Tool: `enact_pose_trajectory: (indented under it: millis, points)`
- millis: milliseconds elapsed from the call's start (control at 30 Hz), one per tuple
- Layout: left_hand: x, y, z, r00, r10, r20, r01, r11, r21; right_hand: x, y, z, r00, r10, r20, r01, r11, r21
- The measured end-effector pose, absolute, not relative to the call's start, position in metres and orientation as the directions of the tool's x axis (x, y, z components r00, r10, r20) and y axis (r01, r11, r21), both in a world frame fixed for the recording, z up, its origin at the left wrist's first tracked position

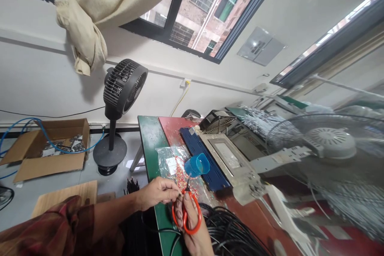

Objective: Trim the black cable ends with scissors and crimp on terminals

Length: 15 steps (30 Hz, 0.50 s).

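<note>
My right hand (195,239) holds a pair of scissors (198,218) with orange handles, the short dark blades pointing away from me. My left hand (157,193) is closed in a pinch, its fingertips meeting those of the right hand. A tiny dark end shows between the fingertips, too small to make out. Just beyond the blades, a blue plastic cup (193,167) lies tipped on its side. Small red, yellow and green bits (181,174) are scattered on and around a clear plastic bag (163,159). Black cables (231,230) lie heaped beside my right hand.
Behind the cup lie a dark blue slotted panel (207,178) and a beige metal frame (226,154). A caged fan (324,144) stands on the right. Left of the green table (150,132) are a black standing fan (121,88) and an open cardboard box (57,164) on the floor.
</note>
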State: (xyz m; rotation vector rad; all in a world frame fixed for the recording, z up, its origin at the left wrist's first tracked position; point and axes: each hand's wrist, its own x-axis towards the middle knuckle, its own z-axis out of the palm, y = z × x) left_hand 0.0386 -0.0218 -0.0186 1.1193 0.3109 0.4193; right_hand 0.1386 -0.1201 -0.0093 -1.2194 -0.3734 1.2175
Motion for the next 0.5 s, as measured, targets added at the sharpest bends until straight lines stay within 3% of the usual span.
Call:
enact_pose_trajectory:
  millis: [500]
  points:
    - [0.0407, -0.0291, -0.0177, 0.858, 0.498, -0.126, -0.211, 0.564, 0.798, 0.134, -0.1168, -0.0078, 0.42, 0.867, -0.27, -0.376, -0.105, -0.921]
